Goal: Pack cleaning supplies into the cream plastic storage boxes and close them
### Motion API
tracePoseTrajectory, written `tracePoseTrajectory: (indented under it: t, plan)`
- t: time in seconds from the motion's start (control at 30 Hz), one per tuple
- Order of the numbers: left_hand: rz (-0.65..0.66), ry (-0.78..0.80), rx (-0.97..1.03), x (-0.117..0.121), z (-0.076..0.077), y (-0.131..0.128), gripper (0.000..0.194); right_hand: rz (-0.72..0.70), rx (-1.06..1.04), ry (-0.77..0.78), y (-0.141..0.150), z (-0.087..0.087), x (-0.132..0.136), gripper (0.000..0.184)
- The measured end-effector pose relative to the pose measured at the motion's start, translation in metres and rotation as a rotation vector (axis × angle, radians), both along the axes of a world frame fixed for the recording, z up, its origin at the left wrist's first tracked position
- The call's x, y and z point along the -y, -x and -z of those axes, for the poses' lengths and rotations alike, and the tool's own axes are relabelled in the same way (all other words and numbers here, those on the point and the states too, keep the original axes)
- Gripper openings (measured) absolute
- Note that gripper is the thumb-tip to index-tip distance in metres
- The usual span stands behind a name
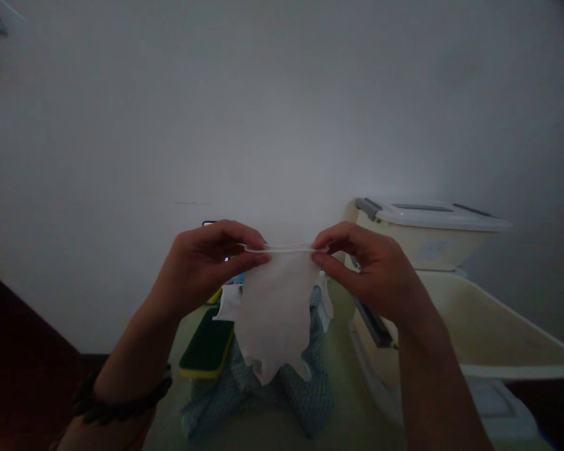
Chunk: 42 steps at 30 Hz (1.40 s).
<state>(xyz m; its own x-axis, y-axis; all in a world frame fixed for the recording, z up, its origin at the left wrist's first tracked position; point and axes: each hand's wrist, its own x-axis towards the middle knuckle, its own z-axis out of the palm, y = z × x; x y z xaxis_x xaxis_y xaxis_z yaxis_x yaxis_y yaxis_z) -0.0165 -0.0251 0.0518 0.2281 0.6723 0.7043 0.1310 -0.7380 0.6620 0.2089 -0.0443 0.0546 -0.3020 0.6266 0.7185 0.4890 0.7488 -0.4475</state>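
A white disposable glove (pixel 275 307) hangs with its rolled cuff at the top and its fingers pointing down. My left hand (pixel 211 257) pinches the left end of the cuff between thumb and fingers. At the other end, my right hand (pixel 361 263) pinches the cuff the same way, so the opening is stretched level between both hands. Behind and below the glove lies a crumpled blue-green cloth (pixel 258 401). A green and yellow sponge (pixel 208 344) rests at the cloth's left. Other white material (pixel 228 304) shows beside the hanging glove, partly hidden.
To the right stand cream storage bins, one lidded bin (pixel 432 244) at the back and an open bin (pixel 493 326) in front. A partly hidden blue packet (pixel 236 279) sits behind my left hand. The pale green tabletop (pixel 352 401) meets a plain wall (pixel 282 125).
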Motion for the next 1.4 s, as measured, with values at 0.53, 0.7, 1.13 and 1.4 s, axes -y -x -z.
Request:
tracePoseTrajectory:
  t: [0.53,0.7,1.13,1.4]
  plan:
    - [0.060,0.087,0.102,-0.0009,-0.0006,-0.0005,0.010,-0.058,-0.004,0.031,0.0003,-0.0028,0.0032,0.013]
    - [0.065,0.111,0.148,-0.0037,0.0034,0.0012,0.010,-0.039,0.072,-0.033,0.0016,-0.0035,0.0029,0.010]
    - [-0.017,0.062,0.072,-0.0051,0.0034,0.0014,0.011,0.170,-0.016,-0.116,0.0017,-0.0027,0.0045,0.016]
    - [-0.062,0.048,0.029,-0.0063,0.0034,-0.0009,0.009,0.057,0.112,-0.124,0.0037,-0.0044,0.0037,0.014]
